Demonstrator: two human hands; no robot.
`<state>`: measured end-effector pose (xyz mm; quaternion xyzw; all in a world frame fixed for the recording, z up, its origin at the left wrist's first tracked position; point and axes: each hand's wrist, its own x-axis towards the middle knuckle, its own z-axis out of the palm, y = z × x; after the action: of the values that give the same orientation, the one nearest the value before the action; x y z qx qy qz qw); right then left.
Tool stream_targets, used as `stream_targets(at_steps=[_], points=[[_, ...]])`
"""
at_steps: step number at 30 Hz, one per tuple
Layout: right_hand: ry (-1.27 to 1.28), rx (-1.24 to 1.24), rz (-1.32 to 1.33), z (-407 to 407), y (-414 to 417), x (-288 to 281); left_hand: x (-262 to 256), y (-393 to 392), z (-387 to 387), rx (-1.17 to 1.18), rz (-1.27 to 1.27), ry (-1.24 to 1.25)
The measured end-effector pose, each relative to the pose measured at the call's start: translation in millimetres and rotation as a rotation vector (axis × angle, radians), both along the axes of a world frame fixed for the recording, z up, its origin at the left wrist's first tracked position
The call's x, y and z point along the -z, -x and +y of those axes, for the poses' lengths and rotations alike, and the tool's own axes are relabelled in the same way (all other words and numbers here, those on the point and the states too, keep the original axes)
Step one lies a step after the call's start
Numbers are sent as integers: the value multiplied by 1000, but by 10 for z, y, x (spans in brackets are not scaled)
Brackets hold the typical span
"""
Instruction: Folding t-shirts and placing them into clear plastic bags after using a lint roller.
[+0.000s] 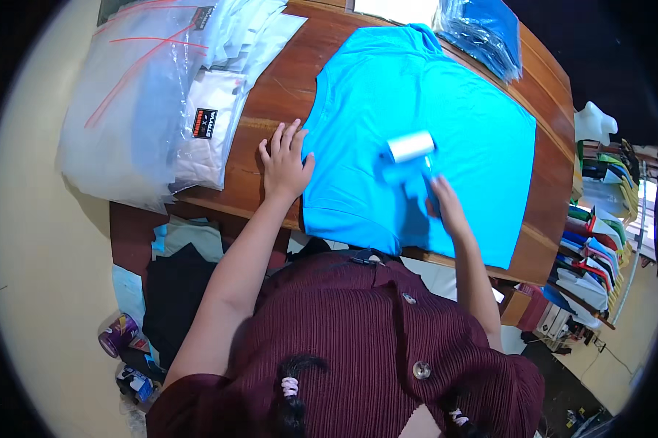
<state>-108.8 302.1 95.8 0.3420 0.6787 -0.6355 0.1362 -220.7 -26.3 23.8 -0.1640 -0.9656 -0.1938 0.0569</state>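
Observation:
A bright blue T-shirt (362, 148) lies spread on the wooden table (269, 104), its neck part at the far side and one sleeve near me. My right hand (446, 205) grips the handle of a lint roller (411, 147) with a white roll. The roller is over the middle of the shirt; blur hides whether it touches the cloth. At the shirt's left edge, my left hand (287, 159) rests with fingers spread, its thumb by the fabric and its other fingers over the wood.
Clear plastic bags (132, 109) and a bagged white garment (208, 148) are stacked at the left. A blue garment in plastic (482, 35) sits at the far right. Clothes on hangers (597, 235) and a white mannequin (595, 123) stand beyond the table's right edge.

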Motion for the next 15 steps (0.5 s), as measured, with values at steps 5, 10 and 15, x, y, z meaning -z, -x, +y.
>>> stream_targets(at_steps=[5, 10, 15], points=[[-2, -80, -189, 813, -1710, -93, 7, 21, 40, 1, -28, -36], [-17, -447, -177, 769, -1170, -5, 30, 11, -27, 10, -4, -130], [-184, -941, -134, -362, 469, -123, 44, 61, -13, 52, 10, -300]])
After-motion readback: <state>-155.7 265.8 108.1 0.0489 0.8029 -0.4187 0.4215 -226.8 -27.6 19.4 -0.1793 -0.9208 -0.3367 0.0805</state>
